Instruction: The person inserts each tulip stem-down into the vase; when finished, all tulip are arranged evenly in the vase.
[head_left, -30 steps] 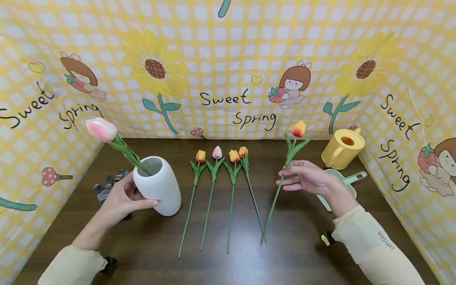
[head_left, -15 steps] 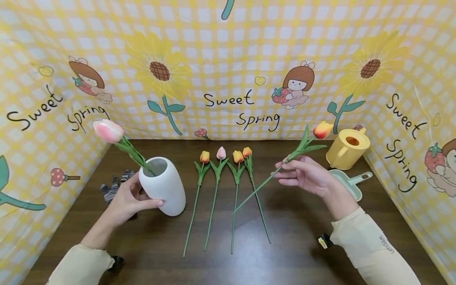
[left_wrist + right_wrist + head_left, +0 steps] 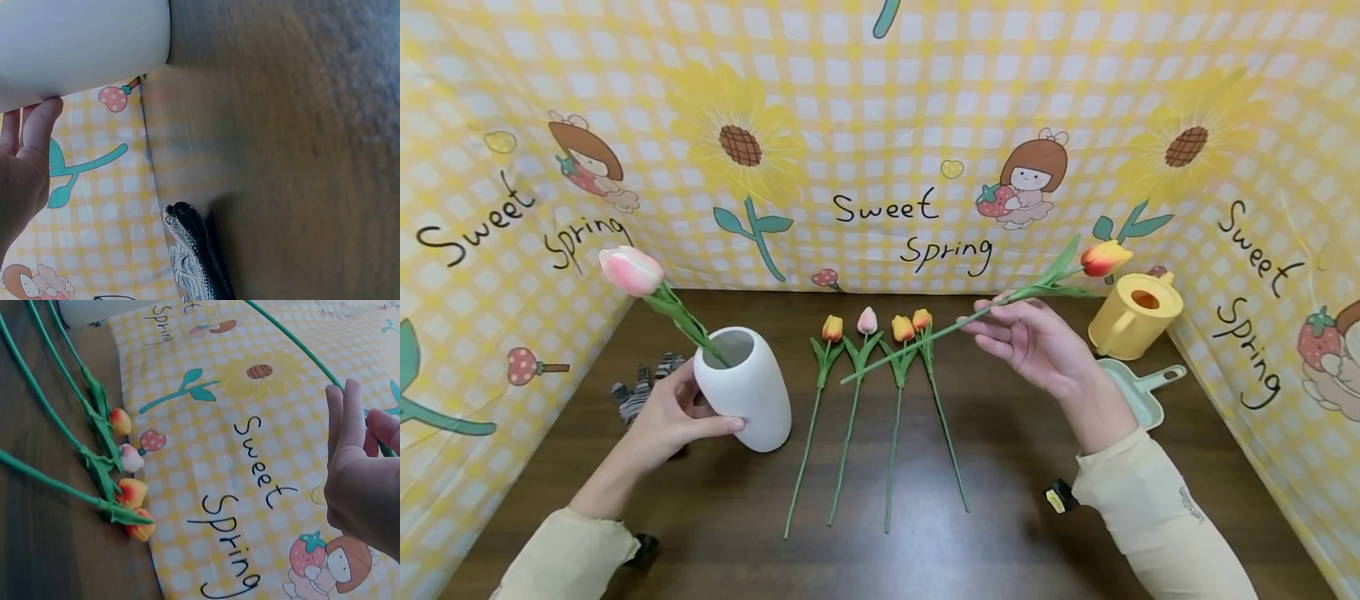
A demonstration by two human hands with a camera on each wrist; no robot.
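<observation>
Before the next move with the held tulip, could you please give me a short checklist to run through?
1. White vase held by the left hand: ok.
2. Held tulip pinched by its stem in the right hand: ok.
3. Vase mouth has room beside the pink tulip inside: ok.
4. Stem tip over the vase mouth: not ok, apart.
5. Vase base flat on the table: cannot tell.

— Which words can you read?
— "Sweet Spring", in black handwritten-style letters (image 3: 886, 206), on the checkered cloth (image 3: 880, 108): once at the back, once at the left side, once at the right side.
— And on the right sleeve (image 3: 1142, 508)?
— There is a small dark marking (image 3: 1191, 504), but it is too blurred for reading
</observation>
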